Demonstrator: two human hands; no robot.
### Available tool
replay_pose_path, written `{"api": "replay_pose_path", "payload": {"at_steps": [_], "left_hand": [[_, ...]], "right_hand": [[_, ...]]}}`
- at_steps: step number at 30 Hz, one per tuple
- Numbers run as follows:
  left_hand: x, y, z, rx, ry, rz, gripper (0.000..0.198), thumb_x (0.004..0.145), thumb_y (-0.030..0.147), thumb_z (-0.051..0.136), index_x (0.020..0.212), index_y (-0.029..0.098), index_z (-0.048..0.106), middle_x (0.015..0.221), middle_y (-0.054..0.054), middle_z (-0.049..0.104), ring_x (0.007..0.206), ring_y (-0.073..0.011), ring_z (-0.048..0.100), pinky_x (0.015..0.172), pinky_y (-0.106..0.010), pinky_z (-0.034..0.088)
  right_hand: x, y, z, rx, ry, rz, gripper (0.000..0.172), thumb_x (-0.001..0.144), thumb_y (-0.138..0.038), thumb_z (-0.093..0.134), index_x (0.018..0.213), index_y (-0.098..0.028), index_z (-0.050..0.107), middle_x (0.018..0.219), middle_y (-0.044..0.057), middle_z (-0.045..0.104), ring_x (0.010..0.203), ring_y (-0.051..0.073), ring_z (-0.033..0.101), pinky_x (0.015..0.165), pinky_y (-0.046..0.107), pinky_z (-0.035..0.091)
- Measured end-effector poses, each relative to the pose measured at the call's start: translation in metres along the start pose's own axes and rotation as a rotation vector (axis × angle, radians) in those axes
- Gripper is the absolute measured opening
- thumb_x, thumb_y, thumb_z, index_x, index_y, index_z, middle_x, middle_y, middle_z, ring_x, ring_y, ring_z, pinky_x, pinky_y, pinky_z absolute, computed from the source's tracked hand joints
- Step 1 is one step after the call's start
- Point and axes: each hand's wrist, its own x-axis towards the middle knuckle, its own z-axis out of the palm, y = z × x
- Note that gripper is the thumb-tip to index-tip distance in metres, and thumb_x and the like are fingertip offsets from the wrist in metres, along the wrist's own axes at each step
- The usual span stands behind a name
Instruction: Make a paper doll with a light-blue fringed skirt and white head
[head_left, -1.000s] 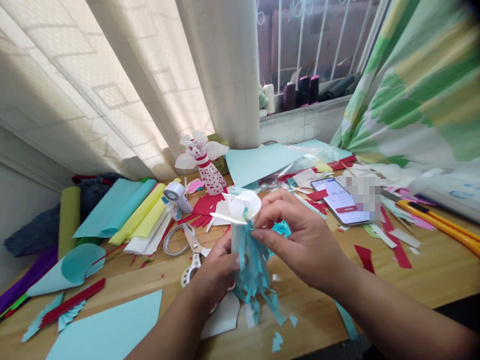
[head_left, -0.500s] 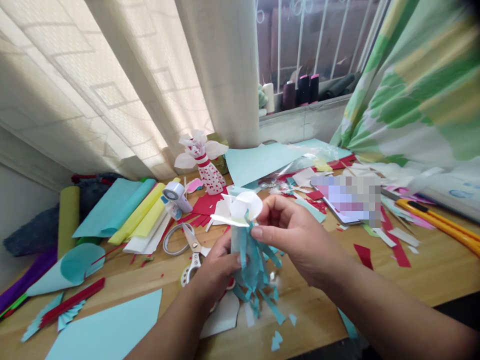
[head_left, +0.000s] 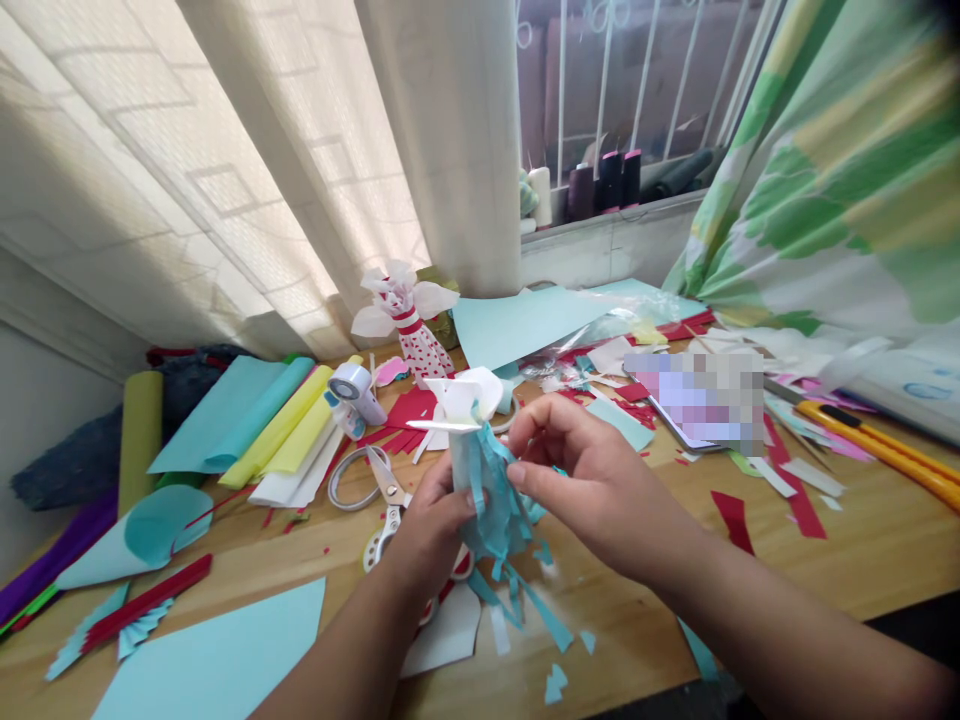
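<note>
Scrap-strewn wooden tabletop (head_left: 622, 610) below; left hand (head_left: 427, 540) and right hand (head_left: 592, 480) grip a fringed aqua paper tube (head_left: 463, 465).

From where I stand, no words or numbers can be read anywhere on the counter. The phone (head_left: 694, 405) lying among the paper scraps has its screen hidden behind a pixelated block, so whatever it shows is lost. The white tape dispenser (head_left: 354, 393) and the yellow cutter (head_left: 862, 425) show no legible label or brand either.
</note>
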Motion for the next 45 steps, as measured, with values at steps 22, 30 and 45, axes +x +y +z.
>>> {"api": "replay_pose_path", "payload": {"at_steps": [22, 30, 45], "left_hand": [[0.001, -0.0017, -0.0009, 0.031, 0.003, -0.005, 0.03, 0.064, 0.027, 0.071, 0.092, 0.018, 0.066, 0.067, -0.002, 0.066, 0.061, -0.0177, 0.061, 0.054, -0.026, 0.046], [-0.0001, -0.0004, 0.0003, 0.056, 0.02, 0.024, 0.036, 0.064, 0.027, 0.072, 0.098, 0.018, 0.065, 0.076, -0.004, 0.069, 0.073, -0.0221, 0.063, 0.063, -0.03, 0.047], [-0.0011, -0.0013, -0.0011, 0.015, 0.039, 0.04, 0.024, 0.064, 0.024, 0.07, 0.087, 0.019, 0.065, 0.07, -0.001, 0.067, 0.071, -0.0198, 0.062, 0.061, -0.026, 0.044]], "right_hand": [[-0.0026, -0.0016, -0.003, 0.297, 0.026, 0.111, 0.019, 0.073, -0.013, 0.056, 0.083, -0.02, 0.071, 0.064, -0.001, 0.059, 0.051, 0.007, 0.048, 0.047, 0.02, 0.04], [-0.0029, -0.0044, -0.0012, 0.419, 0.034, 0.199, 0.021, 0.069, -0.015, 0.06, 0.085, -0.019, 0.074, 0.057, -0.001, 0.056, 0.048, 0.007, 0.043, 0.045, 0.021, 0.036], [-0.0076, 0.0007, 0.0038, -0.237, 0.131, -0.295, 0.029, 0.082, -0.011, 0.051, 0.1, -0.023, 0.07, 0.089, 0.004, 0.07, 0.082, 0.017, 0.063, 0.075, 0.032, 0.051]]}}
